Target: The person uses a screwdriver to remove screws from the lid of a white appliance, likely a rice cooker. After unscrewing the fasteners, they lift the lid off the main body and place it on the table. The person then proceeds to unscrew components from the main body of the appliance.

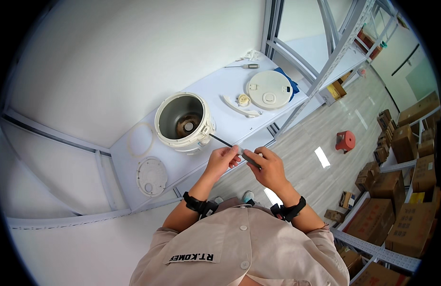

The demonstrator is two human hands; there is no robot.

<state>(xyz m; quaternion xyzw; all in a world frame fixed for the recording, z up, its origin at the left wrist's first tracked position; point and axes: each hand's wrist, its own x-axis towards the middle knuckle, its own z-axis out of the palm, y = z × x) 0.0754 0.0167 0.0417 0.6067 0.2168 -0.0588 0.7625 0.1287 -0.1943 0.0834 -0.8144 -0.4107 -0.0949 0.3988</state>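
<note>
My right hand (pixel 270 169) is closed round the grey handle of a screwdriver (pixel 222 139), whose dark shaft points up and left. The fingers of my left hand (pixel 222 161) are closed at the front end of that handle. The shaft's tip meets the right side of a white rice cooker body (pixel 212 125), just below its rim; I cannot tell exactly what it touches. The cooker stands lidless on the shelf, its grey inside showing a brown-stained bottom with a round disc in the centre.
On the white shelf (pixel 213 86) lie a round white lid (pixel 269 90), a curved white handle (pixel 239 108), a small cream part (pixel 243 99), a second screwdriver (pixel 250 66), a pale ring (pixel 140 139) and a round plate (pixel 152 176). A red stool (pixel 345 141) and cardboard boxes (pixel 370 221) stand to the right.
</note>
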